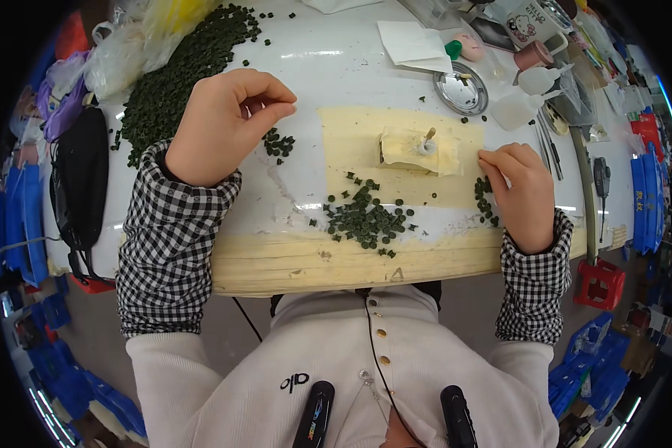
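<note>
Nearest, a pale wooden strip [351, 261] ran along the front edge of the table [310, 71]. Just past it lay a loose middle pile [366, 218] of small dark-green pieces, partly on the yellow sheet [340, 134]; some looked round, others notched. To the right, a smaller cluster [486, 203] of similar pieces sat beside the right hand [523, 190]. That hand's thumb and forefinger were bent close together, a narrow pinch near the right edge of the sheet; cannot tell whether a piece was between them.

Farther in, a yellow-covered block [400, 151] stood on the sheet, a short brown peg [430, 134] in a whitish mount on top. No green piece could be made out on the peg. The left hand [218, 123] hung over the left side, thumb and forefinger tips nearly meeting; too small to tell if anything was held. A little cluster [279, 145] lay below its fingertips.

Farthest, the big heap [183, 86] spread behind the left hand, and a round metal dish [438, 95] sat at the right with few bits in it. Judging by the heap's size, most pieces looked left to handle; which were finished could not be told.
</note>
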`<state>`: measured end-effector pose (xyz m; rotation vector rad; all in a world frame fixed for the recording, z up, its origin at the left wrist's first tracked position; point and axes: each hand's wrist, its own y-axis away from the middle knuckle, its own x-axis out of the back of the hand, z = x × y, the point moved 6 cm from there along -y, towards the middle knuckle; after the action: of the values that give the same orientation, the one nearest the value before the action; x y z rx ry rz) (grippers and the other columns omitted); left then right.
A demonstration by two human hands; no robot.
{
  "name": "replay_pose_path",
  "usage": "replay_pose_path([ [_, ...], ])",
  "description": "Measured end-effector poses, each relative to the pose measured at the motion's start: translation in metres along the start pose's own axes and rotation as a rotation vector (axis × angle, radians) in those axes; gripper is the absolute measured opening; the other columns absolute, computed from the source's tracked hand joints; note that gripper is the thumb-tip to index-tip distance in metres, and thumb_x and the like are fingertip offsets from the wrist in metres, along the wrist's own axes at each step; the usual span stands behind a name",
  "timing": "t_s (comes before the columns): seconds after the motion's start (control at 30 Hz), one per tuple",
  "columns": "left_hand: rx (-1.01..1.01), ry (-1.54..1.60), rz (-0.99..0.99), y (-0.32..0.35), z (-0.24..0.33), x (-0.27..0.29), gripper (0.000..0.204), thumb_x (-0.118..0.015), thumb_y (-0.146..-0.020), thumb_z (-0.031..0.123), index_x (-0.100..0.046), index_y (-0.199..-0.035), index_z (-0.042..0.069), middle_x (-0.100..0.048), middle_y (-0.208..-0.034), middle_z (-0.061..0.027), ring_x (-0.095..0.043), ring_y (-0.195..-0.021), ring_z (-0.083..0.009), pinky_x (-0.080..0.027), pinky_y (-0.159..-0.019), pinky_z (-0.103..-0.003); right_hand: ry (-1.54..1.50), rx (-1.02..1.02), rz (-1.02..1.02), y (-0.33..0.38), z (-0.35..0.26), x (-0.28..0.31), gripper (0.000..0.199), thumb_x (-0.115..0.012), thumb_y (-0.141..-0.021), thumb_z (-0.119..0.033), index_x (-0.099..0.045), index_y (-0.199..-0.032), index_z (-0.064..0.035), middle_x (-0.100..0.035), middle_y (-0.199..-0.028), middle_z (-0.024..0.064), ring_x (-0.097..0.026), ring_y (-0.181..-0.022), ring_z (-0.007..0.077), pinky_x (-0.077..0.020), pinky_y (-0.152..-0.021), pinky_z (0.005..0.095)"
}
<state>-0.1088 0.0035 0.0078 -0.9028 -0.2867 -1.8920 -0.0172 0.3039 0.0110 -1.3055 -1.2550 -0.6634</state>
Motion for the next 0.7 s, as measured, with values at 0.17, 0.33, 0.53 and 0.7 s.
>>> replay_pose_path([
  [0.17, 0.030, -0.101, -0.126, 0.002, 0.005, -0.007, 0.013, -0.071, -0.080, 0.010, -0.069, -0.084, -0.002, -0.066, -0.072, -0.0106, -0.059, -0.062, -0.0171, -0.050, -0.060, -0.028, 0.105, 0.061, 0.019, 0.002, -0.009, 0.001, 0.007, -0.070, -0.077, -0.005, -0.064, -0.081, -0.0020, -0.059, -0.075, 0.0059, -0.057, -0.072, 0.0237, -0.0480, -0.063, 0.0340],
  [0.33, 0.082, -0.157, -0.189, 0.006, 0.003, -0.015, 0.010, -0.072, -0.077, 0.008, -0.069, -0.081, -0.001, -0.064, -0.075, -0.0115, -0.061, -0.066, -0.0208, -0.049, -0.061, -0.030, 0.029, 0.020, -0.007, 0.001, -0.004, -0.002, 0.011, -0.069, -0.077, -0.003, -0.060, -0.082, -0.0016, -0.058, -0.077, 0.0080, -0.057, -0.073, 0.0255, -0.0474, -0.064, 0.0347],
  [0.53, -0.060, -0.071, -0.185, 0.007, 0.009, -0.022, 0.009, -0.072, -0.077, 0.005, -0.067, -0.082, 0.000, -0.059, -0.074, -0.0064, -0.054, -0.063, -0.0156, -0.045, -0.058, -0.026, -0.164, -0.068, -0.038, -0.001, -0.002, 0.006, 0.011, -0.066, -0.079, 0.002, -0.056, -0.082, 0.0006, -0.059, -0.075, 0.0100, -0.059, -0.067, 0.0229, -0.0481, -0.062, 0.0314],
  [0.7, -0.195, 0.006, -0.235, 0.016, 0.036, -0.040, 0.008, -0.072, -0.078, 0.006, -0.067, -0.082, 0.000, -0.059, -0.076, -0.0071, -0.058, -0.067, -0.0191, -0.048, -0.059, -0.028, -0.292, -0.038, 0.018, -0.007, -0.025, 0.029, 0.009, -0.065, -0.080, 0.006, -0.059, -0.086, 0.0033, -0.062, -0.075, 0.0101, -0.061, -0.065, 0.0180, -0.0488, -0.062, 0.0273],
])
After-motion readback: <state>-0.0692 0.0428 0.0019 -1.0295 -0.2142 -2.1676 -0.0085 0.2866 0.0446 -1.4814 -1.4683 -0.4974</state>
